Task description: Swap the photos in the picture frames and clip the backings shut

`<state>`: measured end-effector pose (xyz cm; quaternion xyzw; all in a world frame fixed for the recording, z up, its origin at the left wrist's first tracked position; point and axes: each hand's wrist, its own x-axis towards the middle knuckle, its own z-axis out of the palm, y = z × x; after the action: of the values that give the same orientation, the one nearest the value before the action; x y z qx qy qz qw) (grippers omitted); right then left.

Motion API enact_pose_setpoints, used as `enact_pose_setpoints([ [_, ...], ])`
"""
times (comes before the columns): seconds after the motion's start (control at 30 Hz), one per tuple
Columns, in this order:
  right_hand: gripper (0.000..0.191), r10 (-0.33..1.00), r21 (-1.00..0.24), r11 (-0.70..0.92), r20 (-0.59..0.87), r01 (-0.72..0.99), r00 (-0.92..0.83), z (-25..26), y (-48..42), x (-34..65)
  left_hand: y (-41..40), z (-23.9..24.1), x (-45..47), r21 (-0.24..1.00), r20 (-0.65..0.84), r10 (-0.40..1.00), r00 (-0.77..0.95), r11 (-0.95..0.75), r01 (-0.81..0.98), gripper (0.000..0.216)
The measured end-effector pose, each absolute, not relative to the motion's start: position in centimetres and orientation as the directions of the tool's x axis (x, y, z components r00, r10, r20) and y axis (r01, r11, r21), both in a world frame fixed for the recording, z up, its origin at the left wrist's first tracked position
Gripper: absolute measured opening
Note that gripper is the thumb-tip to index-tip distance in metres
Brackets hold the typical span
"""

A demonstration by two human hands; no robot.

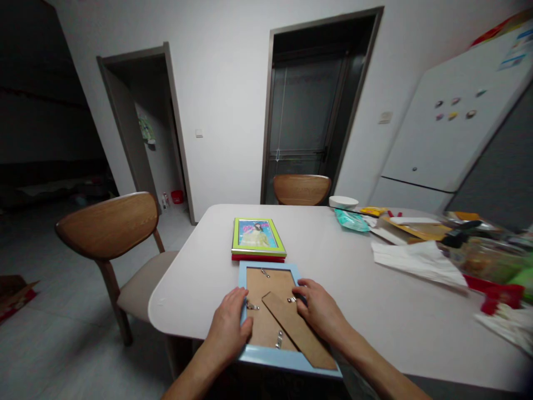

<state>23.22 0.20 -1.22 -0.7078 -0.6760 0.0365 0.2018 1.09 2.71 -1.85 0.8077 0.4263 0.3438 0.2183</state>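
A light blue picture frame lies face down at the table's near edge, its brown backing board facing up. A long brown stand leg slants across the lower right of the backing. Small metal clips sit along its sides, one of them a bottom clip. My left hand grips the frame's left side, thumb over the backing beside the left clip. On the opposite side my right hand holds the right edge with curled fingers, near the right clip.
Beyond the blue frame, a green picture frame rests on a red one. The white table carries a white bowl, a teal packet, white paper and clutter at right. Wooden chairs stand left and behind.
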Motion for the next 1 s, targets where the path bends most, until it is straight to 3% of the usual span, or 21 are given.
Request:
enact_pose_setpoints([
  [0.3,0.028,0.952,-0.272,0.028,0.301,0.962,0.057,-0.1,0.4,21.9,2.3,-2.6,1.2,0.723,0.382,0.869,0.314,-0.493,0.484,0.051],
  [0.43,0.026,0.947,-0.361,0.219,0.303,0.906,-0.109,0.7,0.8,18.2,2.3,-2.7,1.2,0.715,0.386,0.873,0.299,-0.488,0.502,0.051],
  [0.53,0.021,0.941,-0.352,0.301,0.259,0.887,-0.216,0.6,1.4,15.8,2.2,-2.9,1.3,0.714,0.388,0.873,0.295,-0.487,0.504,0.051],
  [0.73,0.019,0.943,-0.343,0.271,0.281,0.899,-0.178,-0.1,2.7,15.8,2.2,-3.3,1.3,0.731,0.382,0.879,0.287,-0.477,0.489,0.056],
  [1.0,0.027,0.959,-0.285,0.067,0.283,0.956,0.017,-0.6,5.8,18.3,2.1,-3.0,1.2,0.732,0.368,0.886,0.284,-0.464,0.499,0.056],
])
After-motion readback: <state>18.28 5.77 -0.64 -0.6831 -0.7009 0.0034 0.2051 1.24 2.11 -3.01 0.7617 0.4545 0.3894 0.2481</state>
